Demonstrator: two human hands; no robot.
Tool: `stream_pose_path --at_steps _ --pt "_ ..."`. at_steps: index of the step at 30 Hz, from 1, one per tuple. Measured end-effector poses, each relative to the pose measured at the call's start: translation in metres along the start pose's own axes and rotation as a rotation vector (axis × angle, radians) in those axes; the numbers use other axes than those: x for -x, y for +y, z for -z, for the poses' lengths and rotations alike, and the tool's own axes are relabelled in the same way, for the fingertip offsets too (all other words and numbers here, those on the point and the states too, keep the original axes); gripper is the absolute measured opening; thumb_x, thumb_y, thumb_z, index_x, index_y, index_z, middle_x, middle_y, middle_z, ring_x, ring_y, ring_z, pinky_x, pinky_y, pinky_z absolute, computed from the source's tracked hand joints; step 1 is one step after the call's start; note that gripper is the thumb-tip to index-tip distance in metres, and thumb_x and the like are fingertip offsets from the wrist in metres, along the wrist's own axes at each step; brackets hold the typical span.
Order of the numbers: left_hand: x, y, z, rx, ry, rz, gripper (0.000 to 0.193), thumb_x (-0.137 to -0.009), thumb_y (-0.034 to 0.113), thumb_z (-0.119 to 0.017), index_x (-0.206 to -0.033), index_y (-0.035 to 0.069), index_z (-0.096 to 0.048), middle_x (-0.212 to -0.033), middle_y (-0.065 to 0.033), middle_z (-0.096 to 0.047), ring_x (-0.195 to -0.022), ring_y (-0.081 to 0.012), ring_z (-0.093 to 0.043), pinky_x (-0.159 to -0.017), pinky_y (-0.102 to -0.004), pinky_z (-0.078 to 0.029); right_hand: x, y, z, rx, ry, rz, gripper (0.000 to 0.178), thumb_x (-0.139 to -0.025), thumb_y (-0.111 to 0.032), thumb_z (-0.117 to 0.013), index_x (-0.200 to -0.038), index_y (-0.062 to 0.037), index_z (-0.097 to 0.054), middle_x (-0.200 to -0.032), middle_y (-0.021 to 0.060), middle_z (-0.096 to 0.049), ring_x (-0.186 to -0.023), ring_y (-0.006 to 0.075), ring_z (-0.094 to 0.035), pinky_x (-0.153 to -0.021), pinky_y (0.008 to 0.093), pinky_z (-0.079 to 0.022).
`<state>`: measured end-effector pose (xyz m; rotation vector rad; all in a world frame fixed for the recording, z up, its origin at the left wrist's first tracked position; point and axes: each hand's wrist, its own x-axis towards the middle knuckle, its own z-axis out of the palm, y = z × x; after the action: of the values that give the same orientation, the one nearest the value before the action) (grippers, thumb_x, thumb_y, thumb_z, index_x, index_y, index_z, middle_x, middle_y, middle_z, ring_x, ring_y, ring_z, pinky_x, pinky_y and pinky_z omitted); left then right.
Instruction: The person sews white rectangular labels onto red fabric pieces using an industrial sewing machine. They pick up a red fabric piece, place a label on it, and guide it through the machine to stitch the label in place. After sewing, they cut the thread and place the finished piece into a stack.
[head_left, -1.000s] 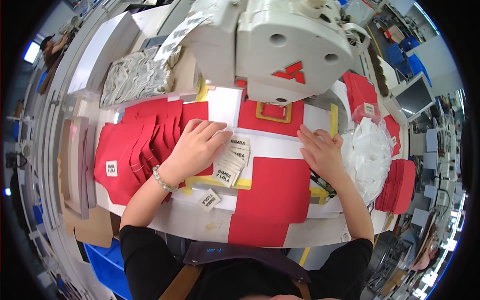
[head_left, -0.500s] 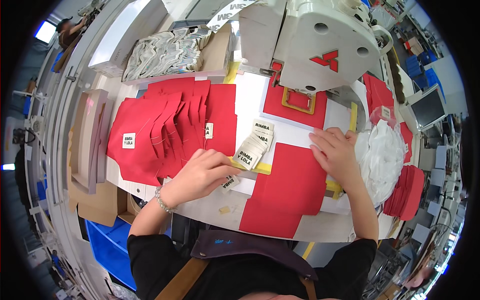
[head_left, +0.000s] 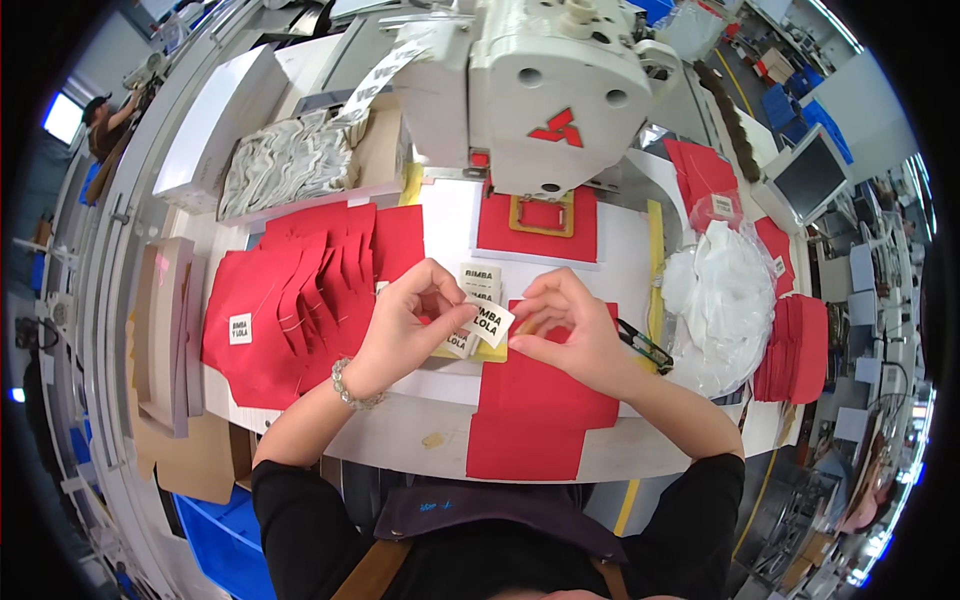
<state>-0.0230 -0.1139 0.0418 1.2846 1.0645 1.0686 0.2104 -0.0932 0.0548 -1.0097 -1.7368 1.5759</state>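
In front of me my left hand (head_left: 415,325) pinches a small white label with black print (head_left: 488,322) between thumb and fingertips. My right hand (head_left: 568,330) is at the label's right edge, its fingers curved and the thumb apart from them; contact is hard to make out. Below the hands lies a flat red fabric piece (head_left: 530,430). A stack of similar labels (head_left: 481,277) shows behind the held one, partly covered. Beside my right wrist rests a dark hand tool with green parts (head_left: 645,347), probably thread snips.
A white sewing machine (head_left: 560,100) stands ahead, a red piece under its yellow frame (head_left: 542,214). Stacked red pieces (head_left: 270,300) lie left, near an open box of white strips (head_left: 285,165). A white plastic-wrapped bundle (head_left: 720,300) and more red pieces (head_left: 790,350) sit right.
My left hand has risen with a label pinched in it. My right hand has left the red piece and come left to the label. The whole view has shifted slightly.
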Motion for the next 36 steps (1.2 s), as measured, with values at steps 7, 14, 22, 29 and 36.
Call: stream_pose_path --at_steps 7,14,22,29,36 --pt "-0.027 -0.011 -0.002 -0.212 -0.101 -0.111 0.019 -0.088 0.000 -0.067 -0.107 0.001 -0.063 -0.098 -0.0048 -0.063 -0.090 -0.0125 -0.064 -0.078 -0.0274 -0.054 -0.030 0.012 0.017 -0.178 0.055 -0.017 0.016 -0.091 0.000 -0.065 -0.098 -0.0033 -0.051 -0.088 0.0032 -0.065 -0.085 0.0091 -0.065 -0.075 0.0218 -0.051" --pt "-0.078 -0.020 -0.013 -0.898 -0.266 -0.288 0.054 -0.086 0.026 -0.069 -0.131 0.001 -0.056 -0.123 -0.0124 -0.052 -0.107 -0.0261 -0.049 -0.093 -0.0387 -0.038 -0.083 0.039 0.080 0.111 0.068 -0.147 0.013 -0.089 -0.004 -0.065 -0.100 0.0033 -0.066 -0.083 0.0053 -0.067 -0.073 0.0103 -0.065 -0.062 0.0235 -0.053" --pt "-0.092 -0.036 -0.019 -1.222 -0.328 -0.369 0.068 -0.086 0.042 -0.067 -0.139 0.003 -0.049 -0.136 -0.0098 -0.048 -0.116 -0.0249 -0.045 -0.095 -0.0428 -0.035 -0.111 0.045 0.097 0.227 0.102 -0.144 0.017 -0.085 -0.005 -0.066 -0.093 0.0091 -0.070 -0.078 0.0120 -0.071 -0.064 0.0132 -0.068 -0.056 0.0243 -0.056" --pt "-0.091 -0.038 -0.020 -1.380 -0.300 -0.522 0.074 -0.085 0.053 -0.063 -0.139 0.005 -0.049 -0.145 -0.0074 -0.045 -0.123 -0.0214 -0.044 -0.098 -0.0492 -0.034 -0.113 0.043 0.095 0.230 0.157 -0.136 0.018 -0.083 -0.005 -0.067 -0.092 0.0113 -0.069 -0.078 0.0142 -0.071 -0.064 0.0142 -0.068 -0.056 0.0259 -0.056" --pt "-0.095 -0.035 -0.019 -1.469 -0.273 -0.577 0.071 -0.084 0.054 -0.063 -0.133 0.005 -0.055 -0.136 -0.0073 -0.052 -0.121 -0.0213 -0.046 -0.098 -0.0482 -0.035 -0.114 0.044 0.094 0.229 0.152 -0.133 0.018 -0.083 -0.005 -0.068 -0.093 0.0097 -0.070 -0.077 0.0135 -0.071 -0.063 0.0149 -0.068 -0.056 0.0258 -0.056"
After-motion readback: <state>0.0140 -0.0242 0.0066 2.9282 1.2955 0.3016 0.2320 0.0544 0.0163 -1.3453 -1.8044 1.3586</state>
